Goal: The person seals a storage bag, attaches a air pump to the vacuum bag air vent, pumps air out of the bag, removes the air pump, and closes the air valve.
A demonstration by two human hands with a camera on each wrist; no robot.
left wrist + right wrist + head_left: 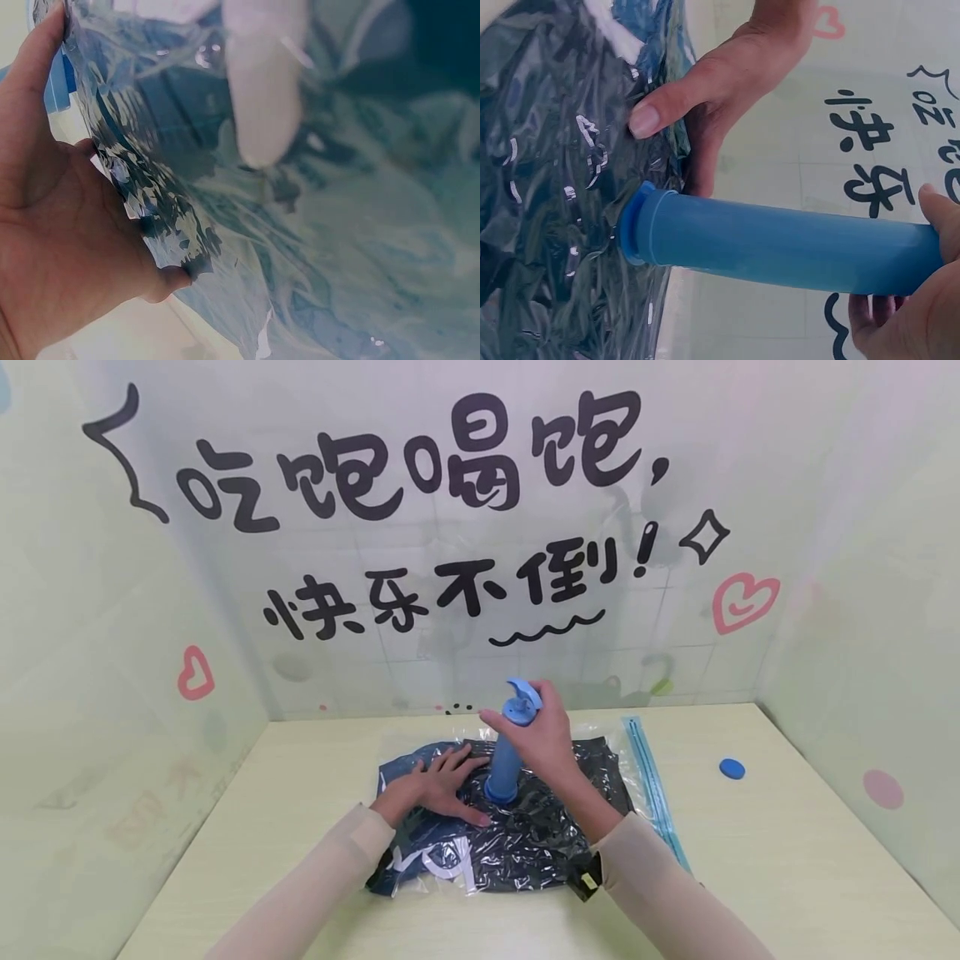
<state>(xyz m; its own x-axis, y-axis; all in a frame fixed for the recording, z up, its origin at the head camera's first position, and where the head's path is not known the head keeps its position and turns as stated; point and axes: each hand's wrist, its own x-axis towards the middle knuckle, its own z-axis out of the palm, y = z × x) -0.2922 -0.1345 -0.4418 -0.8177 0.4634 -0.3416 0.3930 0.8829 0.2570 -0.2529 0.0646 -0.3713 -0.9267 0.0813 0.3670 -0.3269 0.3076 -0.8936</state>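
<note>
A clear vacuum storage bag (525,852) with dark clothes inside lies on the table, its plastic wrinkled over them. A blue hand pump (506,768) stands on the bag, slightly tilted, its flanged base against the plastic. My right hand (546,739) grips the pump near its top, thumb on one side and fingers round the other, as the right wrist view also shows. Beside the pump's base, my left hand (442,789) rests on the bag with fingers spread. Shiny plastic fills most of the left wrist view, next to the left palm (67,232).
A round blue cap (732,768) lies on the table (787,852) to the right of the bag. The bag's blue zip edge (652,785) runs along its right side. Printed wall panels (480,668) enclose the table at the back and both sides.
</note>
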